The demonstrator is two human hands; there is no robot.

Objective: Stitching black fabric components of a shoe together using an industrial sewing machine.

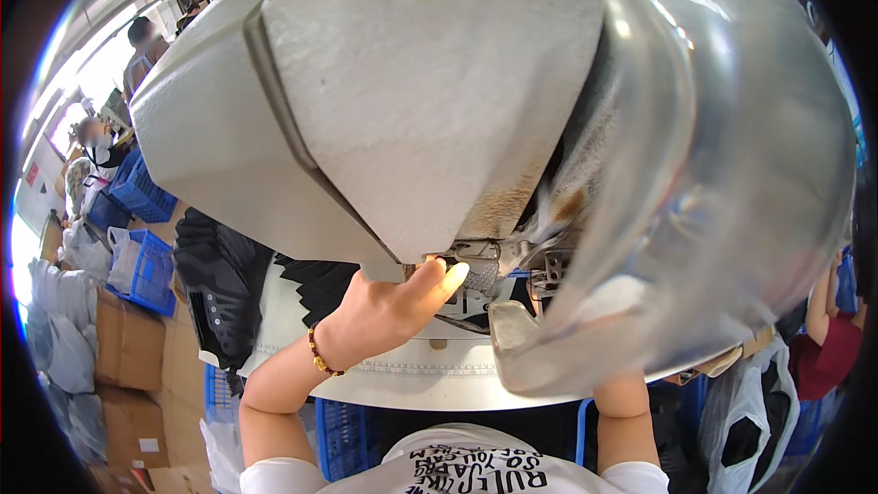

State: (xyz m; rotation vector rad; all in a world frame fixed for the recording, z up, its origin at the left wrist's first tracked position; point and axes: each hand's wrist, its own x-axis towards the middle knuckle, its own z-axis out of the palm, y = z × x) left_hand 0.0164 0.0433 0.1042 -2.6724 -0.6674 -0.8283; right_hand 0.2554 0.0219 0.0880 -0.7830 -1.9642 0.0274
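Observation:
A large pale sewing machine (412,91) fills the middle of the view. My left hand (380,311), with a beaded bracelet (317,352) on its wrist, reaches in under the machine's head from the left. Its fingers are bent, with thumb and forefinger close together beside the metal presser parts (476,265); whatever they grip is hidden. On the other side, my right hand (622,297) shows only as a smear behind the clear curved plastic guard (732,165), its fingers unreadable. Black pieces (315,276) with stepped edges lie left of my left hand on the white worktable (416,382).
A pile of black pieces with eyelets (219,284) hangs over the table's left end. Blue crates (146,270) and cardboard boxes (128,348) stand on the floor at left. A white plastic bag (741,421) hangs at right, near another person's red garment (817,361). More people are at far left.

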